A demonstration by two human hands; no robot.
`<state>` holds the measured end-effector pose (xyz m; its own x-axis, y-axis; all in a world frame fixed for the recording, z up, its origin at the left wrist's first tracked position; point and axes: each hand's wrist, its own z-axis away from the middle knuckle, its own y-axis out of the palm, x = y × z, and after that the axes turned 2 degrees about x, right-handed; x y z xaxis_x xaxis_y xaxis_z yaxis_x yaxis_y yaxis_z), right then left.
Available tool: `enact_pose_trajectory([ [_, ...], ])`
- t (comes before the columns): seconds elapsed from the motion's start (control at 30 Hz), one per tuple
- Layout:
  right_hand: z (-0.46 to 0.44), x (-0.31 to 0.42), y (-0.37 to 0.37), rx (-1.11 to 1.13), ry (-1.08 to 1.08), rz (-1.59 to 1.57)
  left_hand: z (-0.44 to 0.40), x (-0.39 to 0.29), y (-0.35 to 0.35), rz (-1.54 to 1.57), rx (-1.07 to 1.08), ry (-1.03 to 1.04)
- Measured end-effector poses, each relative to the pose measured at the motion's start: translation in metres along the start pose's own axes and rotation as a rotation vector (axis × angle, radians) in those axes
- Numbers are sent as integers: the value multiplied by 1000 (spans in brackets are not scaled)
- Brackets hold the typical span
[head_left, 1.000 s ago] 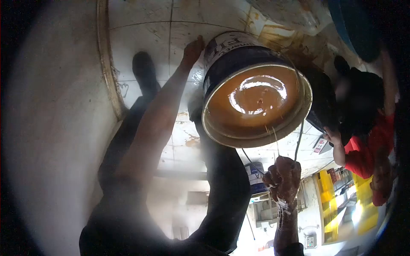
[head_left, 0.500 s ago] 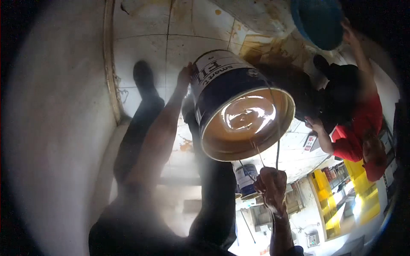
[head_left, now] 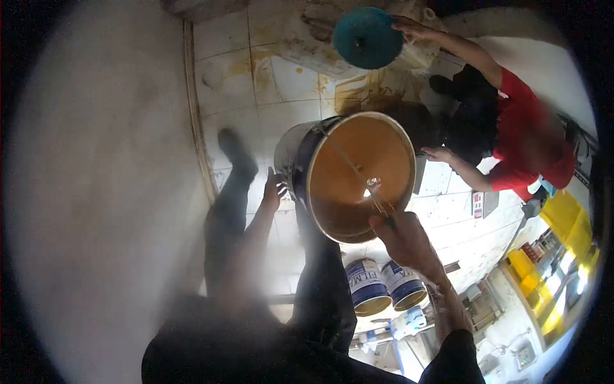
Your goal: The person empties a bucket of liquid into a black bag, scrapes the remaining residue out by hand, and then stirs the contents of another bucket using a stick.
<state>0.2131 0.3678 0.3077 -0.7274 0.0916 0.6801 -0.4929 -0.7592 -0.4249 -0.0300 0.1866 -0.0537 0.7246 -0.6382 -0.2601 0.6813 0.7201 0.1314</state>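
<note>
A large white and dark blue bucket (head_left: 304,144) is tilted towards the camera, with brown-orange liquid (head_left: 361,153) inside. My right hand (head_left: 403,240) is closed around its thin wire handle at the near side of the rim. Thin strands of liquid hang by these fingers. My left hand (head_left: 274,191) is against the bucket's outer wall, low on its left side, with fingers apart. Whether it bears any weight cannot be made out.
A co-worker in a red shirt (head_left: 521,121) bends at the right, one hand on a teal basin (head_left: 368,38). Two more buckets (head_left: 366,288) (head_left: 403,281) stand below. Brown stains mark the tiled floor (head_left: 288,77). A scale (head_left: 484,203) lies right; yellow strips hang beyond.
The bucket has come lower in view, and its opening faces the camera more. My right hand is now nearer the rim. My left hand's fingers have spread. The teal basin has moved left in view.
</note>
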Motion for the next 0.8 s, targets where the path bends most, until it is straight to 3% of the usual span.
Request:
enact_pose_trajectory([
  [0.1, 1, 27, -16, 136, 194, -56, 4, -3, 6, 11, 77, -3],
  [0.13, 0, 26, -19, 141, 74, 11, 4, -7, 16, 34, 135, 6],
  [0.17, -3, 25, -20, 141, -45, 80, -48, 17, -4, 122, 228, -1],
  [0.3, -28, 33, -25, 54, -20, -11, -101, 25, 19, 133, 373, 65],
  [0.37, -37, 18, -24, -52, -319, 191, -67, -4, 46, 211, 439, -80],
  [0.43, -49, 22, -32, 96, -217, 181, -70, -12, 61, 257, 374, -70],
  [0.57, -66, 24, -35, 21, -275, 217, -73, -26, 65, 239, 367, -106],
  [0.8, -100, 57, -64, 113, -198, 212, -61, -42, 75, 219, 378, -149],
])
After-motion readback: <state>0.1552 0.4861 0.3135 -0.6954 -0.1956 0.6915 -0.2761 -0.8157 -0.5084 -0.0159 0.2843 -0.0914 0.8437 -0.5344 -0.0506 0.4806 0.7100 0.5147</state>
